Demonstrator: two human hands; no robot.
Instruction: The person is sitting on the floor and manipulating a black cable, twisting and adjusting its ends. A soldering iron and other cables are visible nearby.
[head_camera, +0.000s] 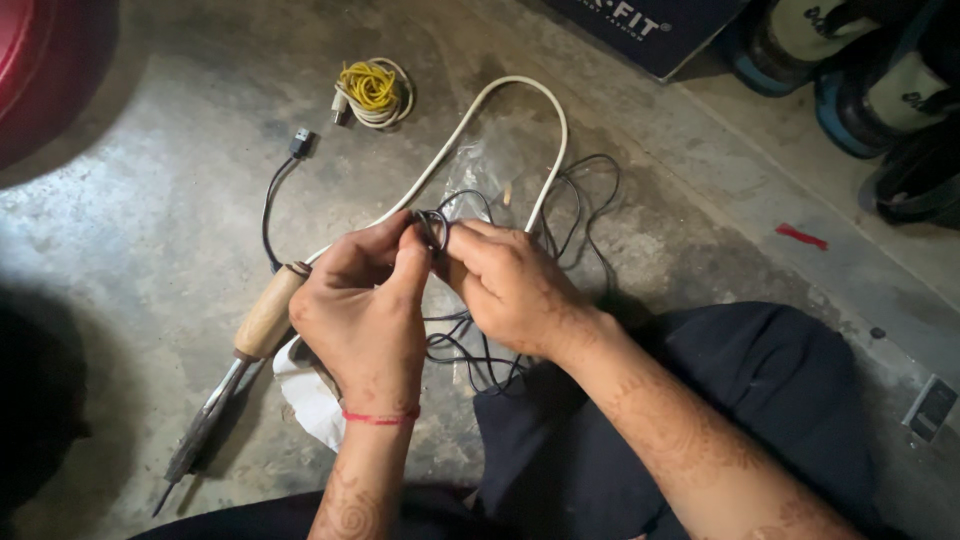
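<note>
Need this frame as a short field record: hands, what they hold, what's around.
left hand: pinches thin black wire, red thread on wrist
right hand: grips same wire coil, fingertips meeting left hand
black wire: loose loops trail under hands and to the right
soldering iron: wooden handle, lies on concrete floor, white cord arcs behind hands
yellow-and-white cable bundle: far, untouched
black plug: on floor

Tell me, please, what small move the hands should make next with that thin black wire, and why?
Probably wind one more loop: the left hand and right hand pinch a small coil of thin black wire between their fingertips, while much of it lies loose on the floor behind and below them.
</note>
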